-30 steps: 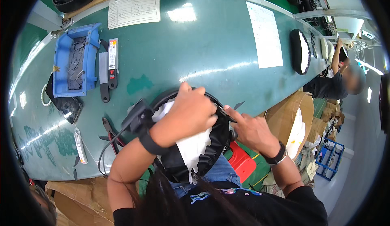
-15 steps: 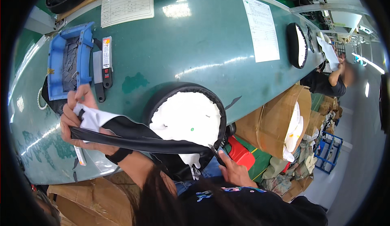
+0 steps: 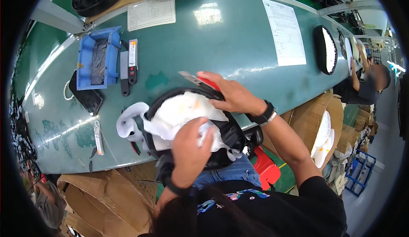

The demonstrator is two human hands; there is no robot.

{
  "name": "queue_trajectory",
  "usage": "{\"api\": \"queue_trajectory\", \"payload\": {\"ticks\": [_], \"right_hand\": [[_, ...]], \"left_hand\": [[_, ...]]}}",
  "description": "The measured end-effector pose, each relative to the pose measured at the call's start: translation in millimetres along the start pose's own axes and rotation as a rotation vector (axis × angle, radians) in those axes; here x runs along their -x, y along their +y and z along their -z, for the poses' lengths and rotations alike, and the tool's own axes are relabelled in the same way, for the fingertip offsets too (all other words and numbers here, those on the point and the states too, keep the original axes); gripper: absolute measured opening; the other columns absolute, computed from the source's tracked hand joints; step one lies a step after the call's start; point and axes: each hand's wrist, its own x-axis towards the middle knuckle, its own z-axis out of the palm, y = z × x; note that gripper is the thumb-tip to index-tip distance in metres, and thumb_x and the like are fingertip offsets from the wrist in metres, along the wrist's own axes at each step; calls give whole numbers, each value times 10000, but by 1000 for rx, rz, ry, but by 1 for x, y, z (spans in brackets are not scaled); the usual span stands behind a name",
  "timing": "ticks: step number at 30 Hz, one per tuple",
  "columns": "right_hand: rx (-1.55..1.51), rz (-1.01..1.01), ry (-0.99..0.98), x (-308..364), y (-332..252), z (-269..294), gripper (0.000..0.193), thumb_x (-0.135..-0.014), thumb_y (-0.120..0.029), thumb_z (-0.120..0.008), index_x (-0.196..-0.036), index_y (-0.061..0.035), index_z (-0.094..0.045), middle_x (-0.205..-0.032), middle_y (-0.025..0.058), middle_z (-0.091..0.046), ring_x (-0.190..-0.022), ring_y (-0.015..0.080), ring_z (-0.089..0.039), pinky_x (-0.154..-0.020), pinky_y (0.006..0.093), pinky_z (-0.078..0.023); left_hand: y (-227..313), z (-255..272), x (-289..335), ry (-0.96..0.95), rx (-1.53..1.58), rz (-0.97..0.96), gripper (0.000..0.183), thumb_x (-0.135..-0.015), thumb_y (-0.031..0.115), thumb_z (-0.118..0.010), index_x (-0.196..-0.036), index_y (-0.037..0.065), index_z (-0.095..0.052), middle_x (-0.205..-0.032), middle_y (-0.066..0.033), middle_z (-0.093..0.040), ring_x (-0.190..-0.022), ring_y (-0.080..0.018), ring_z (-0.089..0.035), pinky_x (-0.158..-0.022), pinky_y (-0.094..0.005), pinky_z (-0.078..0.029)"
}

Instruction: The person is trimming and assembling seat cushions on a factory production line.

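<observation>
A round cushion (image 3: 177, 109), with a white padded face and a black cover, rests tilted at the table's front edge over my lap. My right hand (image 3: 236, 94) is at its far right rim, closed around a red utility knife (image 3: 208, 83) with the silver blade pointing left over the table. With my left hand (image 3: 191, 149) I grip bunched white fabric (image 3: 206, 134) on the near part of the cushion; the fingers are partly blurred. A loose strip of white-grey fabric (image 3: 128, 120) curls off the cushion's left side.
A blue bin (image 3: 80, 60) of dark strips stands at left, beside two cutters (image 3: 132, 62) and a phone (image 3: 87, 96). Paper sheets (image 3: 284, 32) lie at the back. Another cushion (image 3: 320, 49) stands far right, near a co-worker (image 3: 362, 81). Cardboard boxes (image 3: 106, 194) and a red stool (image 3: 266, 169) are below.
My left hand has come from the far left onto the cushion, and the stretched black strip is out of it. My right hand has moved up with the knife to the far rim.
</observation>
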Motion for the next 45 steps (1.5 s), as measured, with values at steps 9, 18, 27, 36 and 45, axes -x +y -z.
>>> {"api": "queue_trajectory", "payload": {"ticks": [9,18,27,36,45], "right_hand": [[185,-123,191,104,-24,21,543,-890,-231,-624,-1393,-191,-425,-1086,132,-646,-826,339,-654,-627,387,-524],[539,-107,-147,149,-19,14,591,-887,-194,-590,-1435,-253,-375,-673,105,-513,-473,276,-520,-414,401,-403],[519,-573,-3,194,-52,-39,617,-881,-126,-521,-1461,-155,-311,-742,147,-541,-514,321,-554,-413,438,-418],[464,-548,103,153,-21,2,599,-901,-186,-563,-1447,-145,-319,-774,182,-611,-595,393,-580,-517,488,-459],[515,-742,224,161,-65,-58,605,-899,-231,-572,-1447,-127,-339,-681,157,-571,-522,349,-576,-466,462,-459]], "left_hand": [[-41,-59,-9,-200,-158,-374,234,-755,275,-702,-612,99,-642,-629,-18,-546,-748,-226,-467,-722,-404,-267],[-29,-41,-20,-430,-30,-278,324,-768,244,-690,-552,68,-525,-575,-37,-471,-725,-210,-458,-738,-375,-261],[33,-21,-40,-746,452,-139,199,-823,141,-666,-702,15,-568,-843,-91,-574,-810,-226,-588,-710,-340,-462],[0,-98,-112,-510,-267,-869,216,-721,204,-645,-558,84,-573,-637,-60,-563,-714,-172,-500,-784,-386,-301],[-1,-38,-148,-472,673,-195,278,-789,156,-658,-619,3,-500,-735,-112,-542,-755,-257,-546,-706,-348,-421]]}}
